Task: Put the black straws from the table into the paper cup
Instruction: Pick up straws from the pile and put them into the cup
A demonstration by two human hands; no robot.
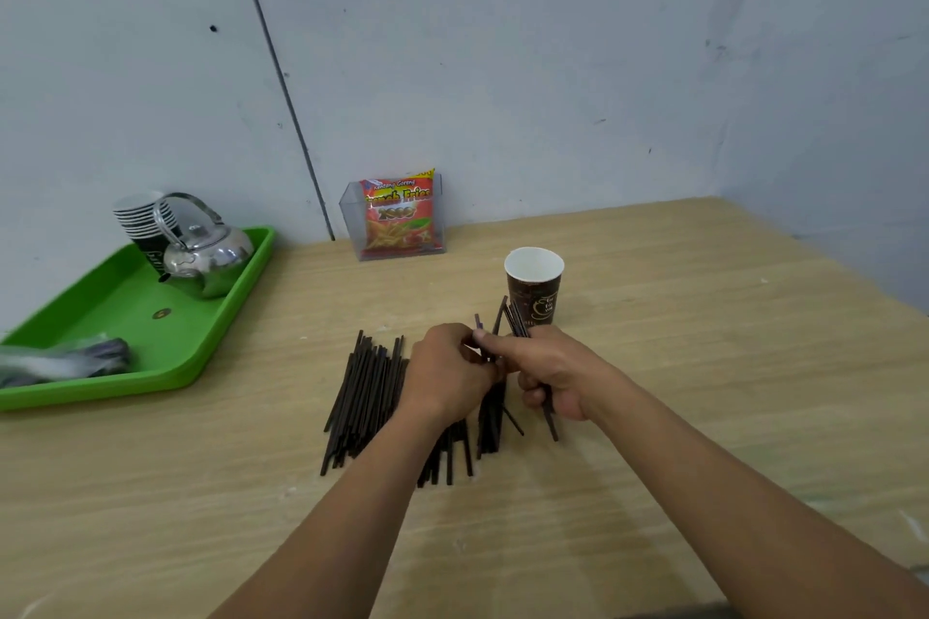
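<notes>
Both hands meet over the middle of the desk (704,317), just on the near side of the paper cup (534,287).

Right hand (548,377): grip closed round a bunch of straws (517,323). The tips fan out above the fingers, right in front of the cup, and the lower ends stick out under the palm toward the near edge. The bunch is tilted and lifted off the desk.

Left hand (447,372): back of the hand faces the camera, fingers curled in. Grip is narrow, pinching one straw (477,320) whose tip pokes up where the two hands touch. The right index finger reaches across to the same spot.

Pile of black straws (367,397) lies flat on the desk left of and under the left hand, roughly parallel, ends pointing to the far and near edges. More of them show below both wrists.

The paper cup is upright with its mouth open, brown with a printed logo, toward the far edge. No straw is visible inside.

A green tray (151,367) sits at the left edge of the desk. It holds a metal kettle (208,256), a stack of cups (143,221) and a blurred wrapped bundle (65,362). A snack packet (399,216) stands in a clear holder (351,221) at the far edge against the wall.
</notes>
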